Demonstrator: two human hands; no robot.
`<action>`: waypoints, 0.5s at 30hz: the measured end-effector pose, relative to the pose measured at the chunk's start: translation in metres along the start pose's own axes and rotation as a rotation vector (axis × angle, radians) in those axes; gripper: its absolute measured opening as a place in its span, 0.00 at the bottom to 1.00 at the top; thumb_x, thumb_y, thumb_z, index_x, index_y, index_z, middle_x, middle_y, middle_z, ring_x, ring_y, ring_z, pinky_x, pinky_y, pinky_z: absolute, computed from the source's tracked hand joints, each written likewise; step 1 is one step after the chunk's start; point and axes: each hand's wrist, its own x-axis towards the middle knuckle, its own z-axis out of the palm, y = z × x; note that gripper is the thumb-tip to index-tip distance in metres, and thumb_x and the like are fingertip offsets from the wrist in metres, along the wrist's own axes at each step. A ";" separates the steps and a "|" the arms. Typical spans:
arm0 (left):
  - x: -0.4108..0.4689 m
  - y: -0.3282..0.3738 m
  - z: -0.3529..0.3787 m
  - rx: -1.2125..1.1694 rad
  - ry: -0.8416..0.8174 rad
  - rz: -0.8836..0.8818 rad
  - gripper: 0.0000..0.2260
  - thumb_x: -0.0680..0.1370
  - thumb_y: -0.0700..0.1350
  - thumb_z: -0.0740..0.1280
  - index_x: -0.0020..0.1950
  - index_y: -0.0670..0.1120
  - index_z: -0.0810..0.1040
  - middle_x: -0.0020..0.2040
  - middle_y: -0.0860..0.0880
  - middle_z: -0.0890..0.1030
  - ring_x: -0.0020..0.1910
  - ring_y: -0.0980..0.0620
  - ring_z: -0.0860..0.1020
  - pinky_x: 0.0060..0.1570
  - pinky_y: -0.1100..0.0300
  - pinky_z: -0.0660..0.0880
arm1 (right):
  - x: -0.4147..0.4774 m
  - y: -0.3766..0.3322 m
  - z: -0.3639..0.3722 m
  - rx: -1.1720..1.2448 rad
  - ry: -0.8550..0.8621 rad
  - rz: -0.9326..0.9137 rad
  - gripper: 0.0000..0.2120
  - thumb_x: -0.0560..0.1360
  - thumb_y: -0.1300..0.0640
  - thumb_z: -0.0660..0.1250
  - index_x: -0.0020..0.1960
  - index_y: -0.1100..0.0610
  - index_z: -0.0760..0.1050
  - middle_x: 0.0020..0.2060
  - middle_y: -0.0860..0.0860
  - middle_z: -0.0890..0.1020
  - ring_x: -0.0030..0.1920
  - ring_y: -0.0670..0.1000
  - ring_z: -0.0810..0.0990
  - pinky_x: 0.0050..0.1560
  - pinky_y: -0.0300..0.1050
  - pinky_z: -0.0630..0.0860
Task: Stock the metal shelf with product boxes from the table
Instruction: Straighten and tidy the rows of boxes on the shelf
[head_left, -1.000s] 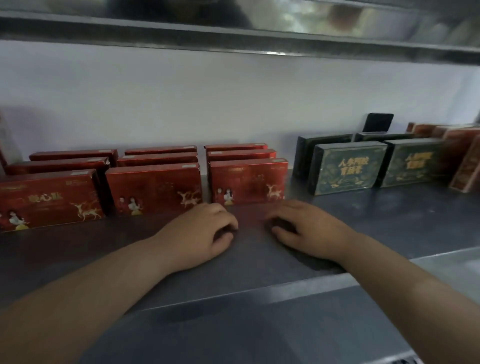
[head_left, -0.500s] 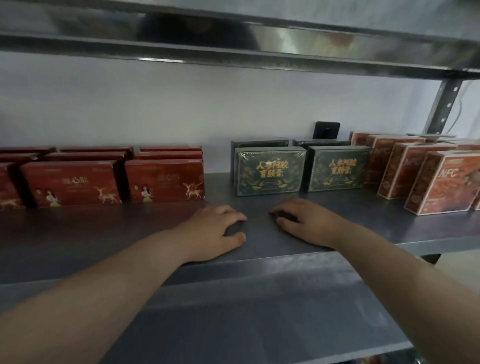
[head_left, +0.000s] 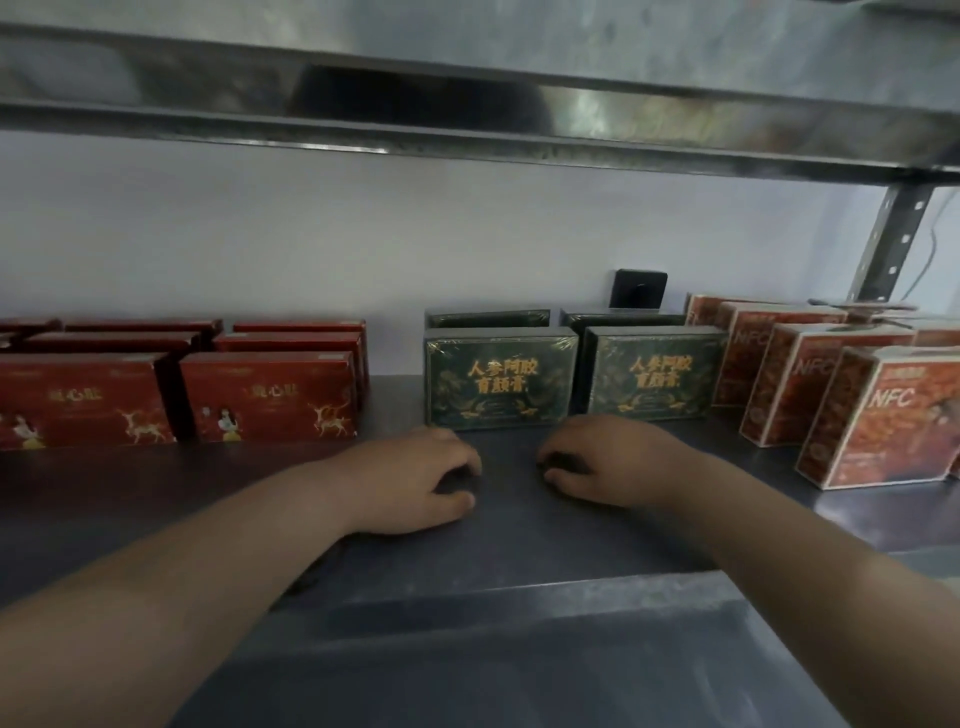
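Both hands rest palm-down on the metal shelf (head_left: 498, 545), fingers curled, holding nothing. My left hand (head_left: 415, 480) lies just in front of the left green box (head_left: 501, 384). My right hand (head_left: 615, 462) lies in front of the gap between that box and the right green box (head_left: 654, 379). More green boxes stand behind them. Rows of red boxes with deer pictures (head_left: 267, 397) stand to the left. Orange-red NFC boxes (head_left: 878, 415) stand in angled rows at the right.
The shelf above (head_left: 467, 119) hangs low over the boxes. A perforated metal upright (head_left: 891, 244) stands at the back right. A small black square object (head_left: 638, 288) sits against the white wall behind the green boxes.
The view has swung right: red boxes slid left and the NFC boxes came into sight. Both hands moved right along the shelf and now sit before the green boxes.
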 end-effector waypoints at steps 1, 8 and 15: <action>0.007 -0.001 -0.009 0.004 0.043 0.033 0.16 0.80 0.59 0.62 0.68 0.60 0.71 0.64 0.58 0.71 0.58 0.63 0.72 0.57 0.59 0.72 | 0.003 0.005 -0.006 -0.018 0.000 0.010 0.14 0.80 0.43 0.64 0.62 0.45 0.78 0.57 0.47 0.80 0.57 0.49 0.78 0.57 0.50 0.77; 0.059 -0.024 -0.086 -0.256 0.467 0.024 0.08 0.79 0.46 0.67 0.57 0.56 0.78 0.48 0.58 0.80 0.48 0.63 0.77 0.43 0.73 0.70 | 0.028 0.045 -0.067 0.353 0.220 0.123 0.05 0.79 0.49 0.69 0.53 0.44 0.82 0.46 0.41 0.84 0.46 0.38 0.81 0.47 0.32 0.75; 0.119 -0.062 -0.119 -0.200 0.371 -0.201 0.12 0.79 0.51 0.66 0.62 0.57 0.77 0.54 0.58 0.79 0.50 0.59 0.78 0.48 0.58 0.74 | 0.072 0.123 -0.101 0.140 0.236 0.258 0.09 0.80 0.49 0.65 0.59 0.47 0.79 0.52 0.45 0.81 0.54 0.47 0.79 0.57 0.44 0.74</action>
